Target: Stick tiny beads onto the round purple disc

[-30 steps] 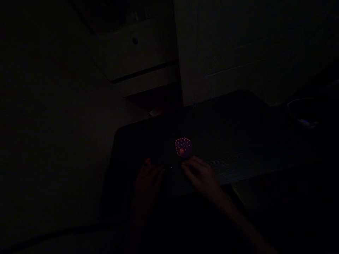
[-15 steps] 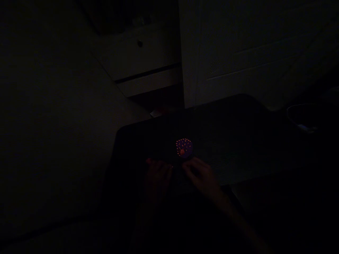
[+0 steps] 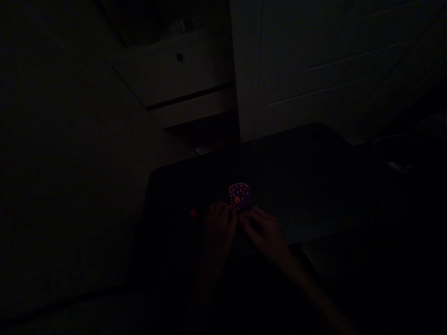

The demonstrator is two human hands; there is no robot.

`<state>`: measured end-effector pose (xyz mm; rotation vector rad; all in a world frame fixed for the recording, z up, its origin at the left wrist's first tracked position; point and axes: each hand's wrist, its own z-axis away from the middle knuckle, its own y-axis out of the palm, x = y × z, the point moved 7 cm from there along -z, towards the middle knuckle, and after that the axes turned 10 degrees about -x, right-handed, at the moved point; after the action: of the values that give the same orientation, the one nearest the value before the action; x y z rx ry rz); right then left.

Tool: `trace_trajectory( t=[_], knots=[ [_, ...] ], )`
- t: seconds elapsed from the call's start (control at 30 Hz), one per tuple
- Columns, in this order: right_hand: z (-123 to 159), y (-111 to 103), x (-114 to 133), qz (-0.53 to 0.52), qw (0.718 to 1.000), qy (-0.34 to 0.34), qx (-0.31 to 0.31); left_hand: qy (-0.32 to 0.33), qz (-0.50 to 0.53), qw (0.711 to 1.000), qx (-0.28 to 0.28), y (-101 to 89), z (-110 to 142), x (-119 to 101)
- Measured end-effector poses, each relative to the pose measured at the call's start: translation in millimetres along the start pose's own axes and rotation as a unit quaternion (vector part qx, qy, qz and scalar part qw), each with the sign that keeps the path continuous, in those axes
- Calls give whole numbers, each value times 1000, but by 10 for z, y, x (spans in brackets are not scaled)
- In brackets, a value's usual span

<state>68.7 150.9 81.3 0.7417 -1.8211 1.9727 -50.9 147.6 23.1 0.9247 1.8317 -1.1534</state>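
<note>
Purple piece [image 3: 246, 197], studded with small orange bits [image 3: 240, 190], sits on the dark desk [image 3: 300, 167], just beyond the fingertips, and it's the brightest thing in a very dim room! Orange dots run in a curved row along its far and left edges, more are scattered across the middle, and a bigger orange patch [image 3: 237, 200] glows low on its left side. In comes the action at the near edge: the left hand [image 3: 220, 223] lies low with its fingers bunched narrowly, tips right up by the piece, and a tiny orange speck [image 3: 238, 208] shows just there (whether it is pinched or simply lying by the fingers, I cannot tell). Over on the other side, the right hand [image 3: 261, 227] is curled, thumb and forefinger brought close together near the piece's near edge; too dark to say if anything is between them. The two hands are nearly tip to tip, just beside each other. Out to the left, a red lump [image 3: 193, 213] rests on the desk, near the left hand but apart from it. Behind, a pale drawer front [image 3: 195, 70] with a dark round knob [image 3: 179, 56] stands beside a big pale panel [image 3: 331, 70].
</note>
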Motion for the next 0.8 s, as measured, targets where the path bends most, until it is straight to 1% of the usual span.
trace_trajectory(
  t=[0.13, 0.17, 0.23, 0.3, 0.33, 0.4, 0.47, 0.53, 0.57, 0.67, 0.8],
  knots=[
    [2, -16, 7, 0, 1000, -7, -15, -3, -1, 1000, -8, 27, 12, 29],
    [2, -42, 3, 8, 999, -7, -34, -5, 0, 1000, -5, 17, 22, 37],
    [6, -127, -19, 42, 995, 0, -91, -5, -1, 1000, 4, -23, 47, 41],
    [23, -215, -37, 88, 986, 10, -145, 1, -10, 1000, 13, -98, 76, 36],
    [33, -243, -40, 109, 982, 12, -156, 2, -15, 1000, 12, -153, 90, 37],
    [55, -263, -35, 136, 980, 8, -144, 16, -24, 1000, 1, -288, 124, 30],
    [86, -280, -10, 144, 982, -9, -119, 10, -29, 999, -29, -452, 165, 59],
    [134, -313, 16, 147, 984, -27, -94, -19, -36, 997, -63, -605, 221, 129],
    [163, -335, 21, 153, 984, -31, -82, -35, -40, 996, -70, -653, 256, 168],
    [247, -393, 10, 171, 983, -37, -50, -69, -40, 995, -60, -679, 377, 275],
    [292, -416, -27, 196, 979, -45, -17, -88, -34, 995, -42, -585, 535, 370]
  ],
)
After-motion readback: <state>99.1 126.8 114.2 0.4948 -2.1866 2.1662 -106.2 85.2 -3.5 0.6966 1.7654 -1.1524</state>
